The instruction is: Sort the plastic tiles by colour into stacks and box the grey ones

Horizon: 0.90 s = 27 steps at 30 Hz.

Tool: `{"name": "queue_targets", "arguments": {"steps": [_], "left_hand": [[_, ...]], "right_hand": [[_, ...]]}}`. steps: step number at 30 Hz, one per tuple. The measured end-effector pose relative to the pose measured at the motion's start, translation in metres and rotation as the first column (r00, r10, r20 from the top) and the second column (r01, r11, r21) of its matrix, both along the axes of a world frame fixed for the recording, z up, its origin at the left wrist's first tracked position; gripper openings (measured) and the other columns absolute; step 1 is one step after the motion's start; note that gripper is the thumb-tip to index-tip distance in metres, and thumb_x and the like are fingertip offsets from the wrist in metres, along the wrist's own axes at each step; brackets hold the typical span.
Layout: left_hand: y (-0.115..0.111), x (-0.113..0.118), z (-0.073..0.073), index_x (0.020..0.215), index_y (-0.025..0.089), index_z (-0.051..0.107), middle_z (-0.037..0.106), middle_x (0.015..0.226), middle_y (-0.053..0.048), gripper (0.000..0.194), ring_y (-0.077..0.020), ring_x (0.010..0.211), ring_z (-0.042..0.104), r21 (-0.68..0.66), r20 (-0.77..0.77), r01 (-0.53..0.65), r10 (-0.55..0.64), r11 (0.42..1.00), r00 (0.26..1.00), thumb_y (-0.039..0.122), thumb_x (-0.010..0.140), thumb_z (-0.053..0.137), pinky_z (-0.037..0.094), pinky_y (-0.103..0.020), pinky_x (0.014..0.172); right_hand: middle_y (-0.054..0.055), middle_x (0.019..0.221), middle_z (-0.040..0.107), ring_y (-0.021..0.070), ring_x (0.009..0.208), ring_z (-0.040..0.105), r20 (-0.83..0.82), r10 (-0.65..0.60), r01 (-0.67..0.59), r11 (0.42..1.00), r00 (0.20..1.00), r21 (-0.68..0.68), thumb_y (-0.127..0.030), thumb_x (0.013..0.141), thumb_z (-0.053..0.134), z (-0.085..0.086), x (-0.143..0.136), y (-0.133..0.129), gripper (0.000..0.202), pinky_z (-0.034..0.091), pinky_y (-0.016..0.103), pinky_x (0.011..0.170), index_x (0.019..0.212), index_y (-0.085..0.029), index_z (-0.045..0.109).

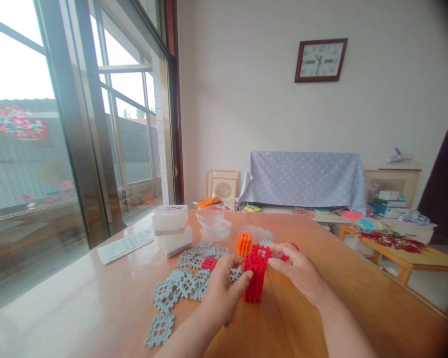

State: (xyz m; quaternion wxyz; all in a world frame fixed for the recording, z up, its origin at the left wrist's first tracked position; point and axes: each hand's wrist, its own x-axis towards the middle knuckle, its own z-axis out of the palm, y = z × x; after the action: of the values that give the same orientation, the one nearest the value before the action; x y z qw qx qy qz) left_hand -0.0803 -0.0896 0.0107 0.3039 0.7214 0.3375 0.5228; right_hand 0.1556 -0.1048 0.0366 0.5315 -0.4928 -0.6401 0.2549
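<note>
A stack of red interlocking plastic tiles point(254, 286) stands on the wooden table in front of me. My left hand point(224, 286) grips the left side of this stack, thumb toward the near face. With thumb and forefinger, my right hand point(296, 268) pinches the right edge of a red window-patterned tile point(261, 252) at the top of the stack; whether it is locked on, I cannot tell. Just behind stands an orange stack of tiles point(244, 243). More red tiles point(291, 246) are partly hidden behind my right hand. Loose grey tiles point(186, 284) lie left, with a red tile point(209, 263) among them.
Two white boxes point(173, 242) are piled at the back left, beside clear plastic containers point(213, 226). Printed paper point(126, 244) lies near the window. Another clear container point(257, 233) sits behind the stacks. A low wooden table point(406, 253) with items stands off to the right.
</note>
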Motion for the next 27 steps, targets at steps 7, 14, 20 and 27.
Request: {"name": "queue_targets", "arguments": {"steps": [7, 14, 20, 27], "left_hand": [[0.004, 0.009, 0.001, 0.1, 0.024, 0.07, 0.069, 0.098, -0.005, 0.015, -0.0232, 0.094, 0.06, 0.034, -0.008, -0.016, 0.016, 0.999, 1.0, 0.033, 0.088, 0.068, 0.042, -0.033, 0.086], [0.007, 0.008, 0.0, 0.092, 0.022, 0.069, 0.069, 0.09, -0.004, 0.012, -0.0204, 0.087, 0.061, 0.007, -0.015, -0.021, 0.021, 1.0, 1.0, 0.03, 0.091, 0.061, 0.043, -0.031, 0.081], [0.004, 0.008, 0.004, 0.093, 0.021, 0.065, 0.069, 0.09, -0.003, 0.011, -0.0194, 0.083, 0.06, -0.106, 0.113, 0.003, 0.009, 0.994, 0.994, 0.021, 0.088, 0.056, 0.044, -0.03, 0.077], [0.002, 0.005, 0.003, 0.092, 0.02, 0.063, 0.068, 0.087, -0.004, 0.012, -0.0194, 0.083, 0.061, -0.145, 0.133, 0.019, 0.0, 0.989, 0.991, 0.021, 0.088, 0.052, 0.046, -0.031, 0.077]], "right_hand": [[0.008, 0.11, 0.069, 0.0274, 0.107, 0.062, -0.042, -0.007, 0.007, 1.0, 0.999, -0.004, -0.056, 0.075, 0.077, 0.005, -0.005, -0.003, 0.05, 0.049, 0.044, 0.101, 0.11, -0.021, 0.077], [0.007, 0.105, 0.068, 0.0257, 0.102, 0.062, -0.012, -0.01, 0.01, 1.0, 1.0, 0.007, -0.056, 0.077, 0.075, 0.0, -0.007, 0.002, 0.048, 0.051, 0.041, 0.096, 0.11, -0.02, 0.077], [0.007, 0.108, 0.067, 0.0251, 0.104, 0.061, 0.013, 0.018, -0.018, 1.0, 1.0, 0.002, -0.049, 0.082, 0.073, -0.007, -0.009, 0.005, 0.043, 0.048, 0.042, 0.099, 0.114, -0.021, 0.075], [0.008, 0.111, 0.068, 0.0262, 0.106, 0.062, 0.023, 0.067, -0.067, 0.998, 0.997, -0.017, -0.048, 0.082, 0.074, -0.01, -0.008, 0.007, 0.042, 0.047, 0.045, 0.102, 0.114, -0.02, 0.074]]}}
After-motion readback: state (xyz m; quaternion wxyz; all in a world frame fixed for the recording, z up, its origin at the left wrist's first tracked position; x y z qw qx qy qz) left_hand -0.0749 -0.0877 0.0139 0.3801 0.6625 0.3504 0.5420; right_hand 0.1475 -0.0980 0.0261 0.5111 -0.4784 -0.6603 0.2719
